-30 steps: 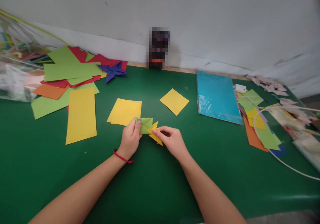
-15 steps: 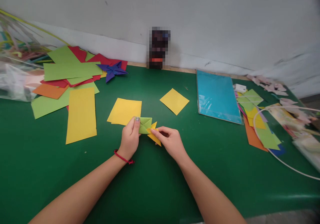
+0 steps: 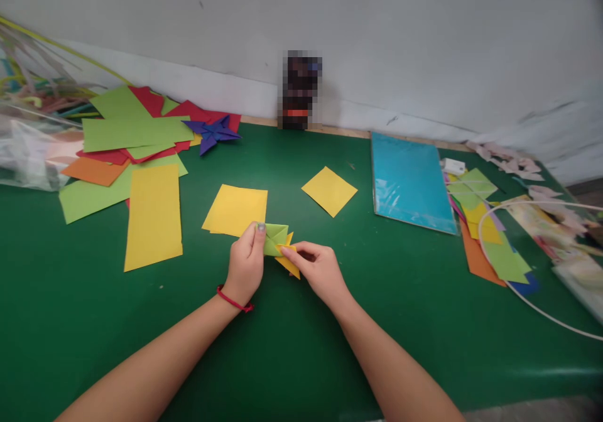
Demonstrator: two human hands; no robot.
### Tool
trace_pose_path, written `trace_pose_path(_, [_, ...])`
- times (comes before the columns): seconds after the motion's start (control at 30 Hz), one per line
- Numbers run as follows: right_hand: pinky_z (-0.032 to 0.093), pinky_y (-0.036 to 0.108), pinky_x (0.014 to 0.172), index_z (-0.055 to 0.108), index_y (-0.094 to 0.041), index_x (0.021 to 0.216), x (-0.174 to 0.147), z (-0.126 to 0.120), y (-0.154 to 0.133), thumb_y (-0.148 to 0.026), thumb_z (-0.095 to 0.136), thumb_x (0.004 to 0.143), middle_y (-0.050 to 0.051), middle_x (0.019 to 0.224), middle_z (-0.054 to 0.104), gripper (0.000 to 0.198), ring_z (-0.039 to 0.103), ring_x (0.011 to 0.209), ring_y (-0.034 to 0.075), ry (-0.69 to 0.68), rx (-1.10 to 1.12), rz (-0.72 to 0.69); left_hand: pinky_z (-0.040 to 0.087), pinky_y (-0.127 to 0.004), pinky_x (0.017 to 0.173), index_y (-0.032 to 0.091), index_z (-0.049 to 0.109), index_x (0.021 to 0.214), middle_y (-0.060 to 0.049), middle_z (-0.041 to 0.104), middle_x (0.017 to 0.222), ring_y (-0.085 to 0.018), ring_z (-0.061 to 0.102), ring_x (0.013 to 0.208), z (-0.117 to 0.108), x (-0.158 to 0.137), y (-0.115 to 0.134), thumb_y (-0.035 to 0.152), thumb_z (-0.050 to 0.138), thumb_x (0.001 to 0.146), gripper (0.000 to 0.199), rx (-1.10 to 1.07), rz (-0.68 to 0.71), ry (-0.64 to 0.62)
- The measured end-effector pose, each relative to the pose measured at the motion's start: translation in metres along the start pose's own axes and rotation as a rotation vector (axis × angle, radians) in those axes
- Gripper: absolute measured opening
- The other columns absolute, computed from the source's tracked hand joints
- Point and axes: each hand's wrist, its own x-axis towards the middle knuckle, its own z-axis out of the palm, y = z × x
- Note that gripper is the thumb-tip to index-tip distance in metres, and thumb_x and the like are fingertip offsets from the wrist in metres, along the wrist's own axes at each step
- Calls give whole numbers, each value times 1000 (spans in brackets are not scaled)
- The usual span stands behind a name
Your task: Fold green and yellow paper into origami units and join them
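Observation:
My left hand (image 3: 245, 262), with a red cord at the wrist, pinches a folded green paper piece (image 3: 274, 238) just above the green table (image 3: 282, 359). My right hand (image 3: 318, 268) pinches a folded yellow paper piece (image 3: 289, 260) whose tip is pushed against the green one. The two pieces overlap between my thumbs. A yellow sheet (image 3: 236, 211) lies flat right behind my left hand.
A long yellow strip (image 3: 153, 216) and a heap of green, red and orange sheets (image 3: 123, 138) lie at the left, with a blue paper star (image 3: 211, 133). A yellow square (image 3: 329, 190), a blue plastic packet (image 3: 409, 182) and more coloured papers (image 3: 490, 233) lie to the right.
My right hand has slid the yellow piece to the left, further into the green piece. My left hand has barely moved.

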Motion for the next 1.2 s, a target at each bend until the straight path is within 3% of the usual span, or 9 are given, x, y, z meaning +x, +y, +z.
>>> trace_pose_path(0.37, [41, 23, 51, 69, -18, 74, 0, 0, 1, -45, 60, 77, 0, 65, 63, 29, 55, 57, 13, -32, -13, -25, 25, -24, 48, 20, 34, 62, 4, 30, 56, -11, 29, 51, -1, 0, -1, 42, 37, 91, 37, -26, 18, 34])
trace_pose_path(0.47, [42, 22, 51, 67, -18, 72, 1, -3, 2, -44, 61, 76, 0, 63, 63, 27, 56, 56, 13, -25, -22, -41, 28, -22, 47, 20, 36, 64, 4, 32, 59, -10, 32, 51, -1, 1, -1, 43, 38, 90, 35, -99, -4, -42])
trace_pose_path(0.6, [49, 25, 57, 67, -19, 76, 4, -10, 3, -41, 64, 75, 1, 70, 66, 22, 61, 62, 15, 39, -4, -81, 42, -22, 51, 20, 47, 89, 1, 47, 72, -10, 47, 56, 0, 5, -2, 45, 37, 90, 27, -296, -51, -172])
trace_pose_path(0.7, [53, 29, 68, 65, -21, 88, 6, -16, 4, -37, 64, 75, 3, 85, 68, 21, 65, 74, 18, 140, 67, -127, 50, -26, 61, 19, 47, 108, -5, 54, 94, -14, 57, 76, 1, 8, -4, 46, 38, 89, 34, -391, -58, -121])
trace_pose_path(0.8, [55, 31, 70, 61, -22, 93, 7, -20, 4, -34, 62, 77, 4, 89, 67, 19, 67, 75, 18, 220, 89, -158, 52, -27, 64, 18, 49, 105, -6, 55, 92, -15, 59, 81, -1, 10, -4, 46, 40, 88, 34, -427, -81, -61])
trace_pose_path(0.87, [55, 31, 70, 60, -22, 94, 7, -22, 4, -31, 61, 79, 3, 90, 66, 17, 67, 73, 17, 256, 65, -188, 53, -27, 59, 17, 50, 102, -4, 56, 80, -14, 60, 70, -2, 11, -2, 50, 39, 88, 37, -466, -153, -143])
trace_pose_path(0.93, [54, 32, 75, 61, -23, 94, 7, -22, 2, -27, 59, 81, 4, 95, 64, 14, 66, 81, 17, 264, 17, -261, 53, -29, 52, 16, 50, 104, -5, 59, 75, -17, 61, 64, -3, 10, 1, 58, 32, 86, 48, -546, -286, -325])
trace_pose_path(1.03, [50, 33, 86, 64, -23, 89, 6, -21, 0, -17, 55, 82, 4, 102, 62, 13, 61, 96, 17, 199, -92, -401, 55, -33, 51, 16, 51, 111, -13, 64, 90, -24, 65, 76, -5, 10, 4, 65, 22, 84, 63, -698, -450, -540])
trace_pose_path(1.2, [48, 35, 89, 64, -25, 90, 4, -19, -2, -9, 48, 82, 3, 104, 63, 24, 59, 100, 17, 103, -217, -530, 58, -37, 66, 16, 58, 106, -11, 63, 104, -25, 62, 93, -6, 11, 3, 38, 48, 85, 32, -820, -481, -500])
